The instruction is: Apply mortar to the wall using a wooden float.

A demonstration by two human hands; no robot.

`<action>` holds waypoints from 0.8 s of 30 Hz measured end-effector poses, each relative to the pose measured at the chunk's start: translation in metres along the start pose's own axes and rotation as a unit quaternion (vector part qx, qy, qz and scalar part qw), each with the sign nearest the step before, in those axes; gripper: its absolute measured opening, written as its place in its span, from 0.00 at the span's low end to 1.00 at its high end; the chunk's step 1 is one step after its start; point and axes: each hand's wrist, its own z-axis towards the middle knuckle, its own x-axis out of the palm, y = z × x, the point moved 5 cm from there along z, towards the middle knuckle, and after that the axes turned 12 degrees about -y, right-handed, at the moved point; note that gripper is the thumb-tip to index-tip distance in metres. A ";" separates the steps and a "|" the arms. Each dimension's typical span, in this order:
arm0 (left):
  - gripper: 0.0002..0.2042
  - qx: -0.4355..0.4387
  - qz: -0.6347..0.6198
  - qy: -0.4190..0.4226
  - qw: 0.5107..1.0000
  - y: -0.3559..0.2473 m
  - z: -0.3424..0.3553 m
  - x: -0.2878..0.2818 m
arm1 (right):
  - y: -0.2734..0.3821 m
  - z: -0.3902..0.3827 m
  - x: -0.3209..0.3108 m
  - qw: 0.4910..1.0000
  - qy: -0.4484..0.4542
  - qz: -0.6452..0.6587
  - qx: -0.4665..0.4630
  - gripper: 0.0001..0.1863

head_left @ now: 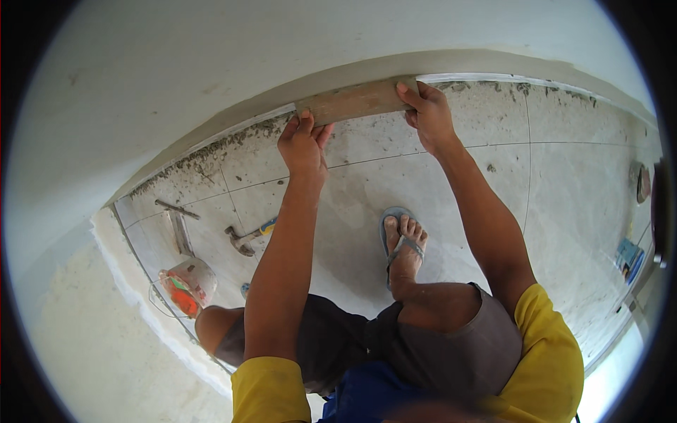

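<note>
A long brownish rectangular strip (356, 100), perhaps a skirting tile, spans the foot of the white wall (303, 35) along a grey band of render. My left hand (303, 144) grips its left end, with the thumb on its face and fingers curled at the lower edge. My right hand (430, 116) holds the right end, thumb pressed on the face. A thin white strip (479, 76) runs along the wall base on the right. Grey mortar crumbs (226, 141) lie on the tiled floor just below the wall, mostly to the left.
A hammer (243, 243), a metal bar (176, 208), a long metal tool (180, 233) and a bucket (187, 289) with orange and green items lie at the left. At the right are a blue item (626, 261) and a round object (642, 183). My sandalled foot (405, 247) stands mid-floor.
</note>
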 end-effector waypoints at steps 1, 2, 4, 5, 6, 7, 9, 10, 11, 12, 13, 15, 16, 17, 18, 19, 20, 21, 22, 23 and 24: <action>0.09 0.001 0.005 0.006 1.000 0.001 0.000 0.002 | 0.002 0.002 -0.003 1.000 0.001 0.003 -0.002 0.16; 0.09 -0.001 0.016 0.008 1.000 0.002 0.000 0.005 | 0.003 0.003 -0.006 1.000 0.002 0.005 -0.004 0.16; 0.09 -0.001 0.032 0.016 0.999 0.007 -0.002 0.011 | 0.004 0.006 -0.019 1.000 -0.020 0.016 -0.006 0.16; 0.09 -0.010 0.054 0.021 0.998 0.015 -0.005 0.017 | 0.005 0.009 -0.028 0.999 -0.038 0.021 -0.006 0.15; 0.09 -0.019 0.077 0.026 0.997 0.024 -0.008 0.024 | 0.011 0.012 -0.041 0.999 -0.042 0.027 -0.009 0.15; 0.09 -0.017 0.082 0.030 0.996 0.031 -0.015 0.037 | 0.022 0.016 -0.059 0.997 -0.061 0.027 -0.028 0.15; 0.09 -0.010 0.063 0.066 0.996 0.043 -0.033 0.068 | 0.037 0.023 -0.084 0.998 -0.039 0.018 -0.039 0.14; 0.09 -0.015 0.068 0.072 0.995 0.046 -0.035 0.070 | 0.039 0.023 -0.087 0.998 -0.048 0.020 -0.041 0.14; 0.09 -0.015 0.074 0.070 0.995 0.046 -0.035 0.069 | 0.040 0.024 -0.087 0.997 -0.051 0.013 -0.049 0.14; 0.09 -0.015 0.081 0.067 0.994 0.047 -0.035 0.070 | 0.041 0.023 -0.089 0.997 -0.054 0.007 -0.057 0.14; 0.09 -0.013 0.085 0.069 0.994 0.047 -0.034 0.072 | 0.042 0.024 -0.091 0.997 -0.056 0.011 -0.058 0.14; 0.10 -0.035 0.110 0.118 0.986 0.050 -0.034 0.079 | 0.043 0.023 -0.099 0.992 -0.089 0.034 -0.077 0.14; 0.10 -0.037 0.113 0.124 0.985 0.051 -0.037 0.085 | 0.040 0.024 -0.103 0.992 -0.095 0.038 -0.080 0.14; 0.10 -0.040 0.111 0.117 0.986 0.053 -0.039 0.087 | 0.036 0.024 -0.104 0.988 -0.103 0.071 -0.090 0.14; 0.10 -0.044 0.110 0.109 0.987 0.054 -0.041 0.090 | 0.033 0.025 -0.106 0.983 -0.110 0.103 -0.101 0.14; 0.10 -0.046 0.115 0.112 0.986 0.056 -0.043 0.092 | 0.034 0.027 -0.105 0.980 -0.088 0.123 -0.128 0.15; 0.11 -0.037 0.112 0.106 0.987 0.057 -0.044 0.093 | 0.030 0.026 -0.105 0.979 -0.094 0.126 -0.128 0.15; 0.11 -0.028 0.108 0.099 0.989 0.058 -0.046 0.093 | 0.025 0.024 -0.106 0.965 -0.112 0.189 -0.140 0.14; 0.11 -0.026 0.112 0.102 0.988 0.058 -0.048 0.096 | 0.024 0.023 -0.101 0.947 -0.125 0.254 -0.153 0.15; 0.11 -0.025 0.114 0.108 0.987 0.060 -0.050 0.100 | 0.022 0.022 -0.091 0.945 -0.128 0.258 -0.154 0.15; 0.11 -0.024 0.115 0.114 0.987 0.060 -0.051 0.102 | 0.018 0.019 -0.084 0.934 -0.178 0.274 -0.145 0.15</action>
